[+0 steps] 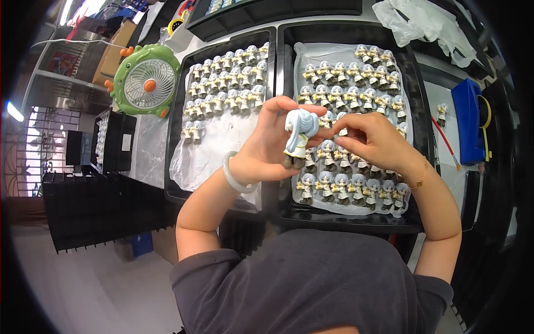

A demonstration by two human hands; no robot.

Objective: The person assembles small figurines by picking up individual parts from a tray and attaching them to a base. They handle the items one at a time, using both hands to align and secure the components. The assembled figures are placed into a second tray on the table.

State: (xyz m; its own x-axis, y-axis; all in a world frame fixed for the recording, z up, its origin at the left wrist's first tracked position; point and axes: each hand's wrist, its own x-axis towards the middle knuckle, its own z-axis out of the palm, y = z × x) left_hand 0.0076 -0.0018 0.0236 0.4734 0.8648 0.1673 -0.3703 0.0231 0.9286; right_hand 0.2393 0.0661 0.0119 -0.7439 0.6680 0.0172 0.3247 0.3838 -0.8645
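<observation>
My left hand (257,151) grips a small figurine (301,136) with pale blue hair, a white outfit and brown boots, thumb below and fingers behind it. The figurine is upright, its back and side toward me. Close on its right, my right hand (378,140) is bent with thumb and fingertips drawn together; whatever is between them, if anything, is too small to make out. Beneath both hands, the right black tray (286,64) holds rows of similar figurines (340,186) on a white liner. Its middle rows are partly hidden by my hands.
The left black tray (271,69) carries more figurines (225,103) in its far part. A green fan (149,83) stands to its left. At right are a lone figurine (442,113), a red-handled brush (443,135) and a blue holder (467,122). White plastic bags (425,25) lie behind.
</observation>
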